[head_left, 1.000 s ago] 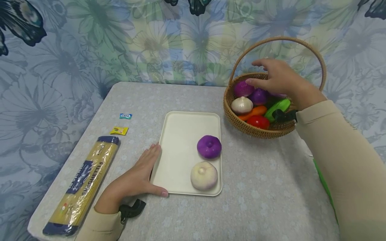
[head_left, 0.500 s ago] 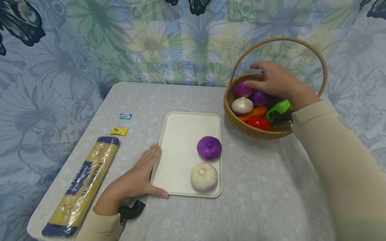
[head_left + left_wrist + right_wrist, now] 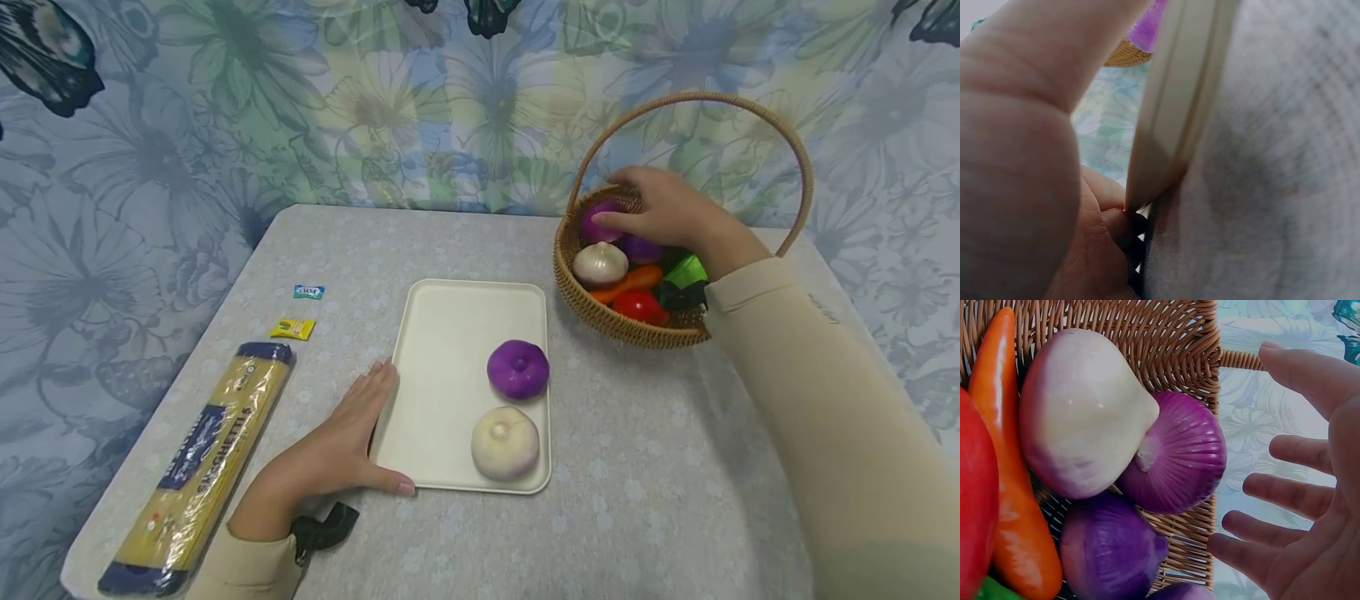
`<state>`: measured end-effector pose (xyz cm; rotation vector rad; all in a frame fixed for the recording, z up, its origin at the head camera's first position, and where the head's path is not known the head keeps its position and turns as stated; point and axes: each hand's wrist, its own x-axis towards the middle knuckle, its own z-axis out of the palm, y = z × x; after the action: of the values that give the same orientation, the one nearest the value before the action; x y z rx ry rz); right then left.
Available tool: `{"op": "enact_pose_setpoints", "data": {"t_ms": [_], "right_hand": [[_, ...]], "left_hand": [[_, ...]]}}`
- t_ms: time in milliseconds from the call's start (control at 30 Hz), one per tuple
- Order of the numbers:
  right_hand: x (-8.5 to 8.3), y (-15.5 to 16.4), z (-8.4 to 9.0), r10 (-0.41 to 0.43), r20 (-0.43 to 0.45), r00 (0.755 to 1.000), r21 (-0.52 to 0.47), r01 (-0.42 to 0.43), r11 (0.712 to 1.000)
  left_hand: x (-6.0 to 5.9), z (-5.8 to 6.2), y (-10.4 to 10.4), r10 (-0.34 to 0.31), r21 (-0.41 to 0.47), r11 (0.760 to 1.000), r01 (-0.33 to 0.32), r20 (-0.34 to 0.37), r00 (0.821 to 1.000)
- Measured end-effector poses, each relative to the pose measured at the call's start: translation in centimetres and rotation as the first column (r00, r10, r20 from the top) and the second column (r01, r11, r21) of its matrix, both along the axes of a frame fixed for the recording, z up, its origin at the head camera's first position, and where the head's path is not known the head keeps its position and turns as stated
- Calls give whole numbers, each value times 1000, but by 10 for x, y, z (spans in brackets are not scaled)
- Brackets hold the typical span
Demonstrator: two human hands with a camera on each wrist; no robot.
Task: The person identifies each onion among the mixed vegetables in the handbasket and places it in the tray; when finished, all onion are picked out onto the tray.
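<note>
My right hand (image 3: 633, 210) reaches into the wicker basket (image 3: 592, 312) under its arched handle, fingers spread just above a red-purple onion (image 3: 596, 223). In the right wrist view the fingers (image 3: 1285, 495) are straight and apart from that onion (image 3: 1175, 453), which lies beside a white bulb (image 3: 1082, 412) and a darker purple bulb (image 3: 1107, 550). My left hand (image 3: 352, 442) lies flat on the table, fingers along the left rim of the cream tray (image 3: 450, 333), thumb at its front edge. The tray rim (image 3: 1179, 94) fills the left wrist view. On the tray sit a purple bulb (image 3: 518, 368) and a white bulb (image 3: 505, 442).
The basket also holds an orange vegetable (image 3: 1016, 487), a red one (image 3: 640, 306) and a green one (image 3: 684, 271). A spaghetti packet (image 3: 202, 462) lies at the table's left edge, with two small sweets (image 3: 293, 328) (image 3: 308, 292) behind it. A floral curtain hangs behind the grey tablecloth (image 3: 660, 467).
My right hand has dropped lower into the basket and moved slightly left, toward the red-purple onion. The left hand and the tray have stayed put.
</note>
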<state>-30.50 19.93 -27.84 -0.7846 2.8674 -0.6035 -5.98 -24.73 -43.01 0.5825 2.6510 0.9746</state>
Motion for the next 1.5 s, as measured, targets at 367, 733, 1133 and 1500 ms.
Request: {"op": "enact_pose_setpoints", "data": {"t_ms": [367, 733, 1133, 1500], "right_hand": [[-2, -9, -8, -20, 28, 999, 1, 20, 1000], [-6, -8, -18, -15, 66, 998, -29, 17, 999], [-8, -9, -26, -27, 76, 997, -27, 30, 999], [-12, -11, -30, -27, 52, 998, 11, 26, 1000]], "left_hand": [[0, 0, -2, -7, 5, 1000, 7, -5, 1000], [0, 2, -2, -1, -8, 1000, 1, 1, 1000], [0, 1, -3, -3, -6, 1000, 3, 3, 1000], [-1, 1, -2, 0, -20, 1000, 0, 5, 1000]]}}
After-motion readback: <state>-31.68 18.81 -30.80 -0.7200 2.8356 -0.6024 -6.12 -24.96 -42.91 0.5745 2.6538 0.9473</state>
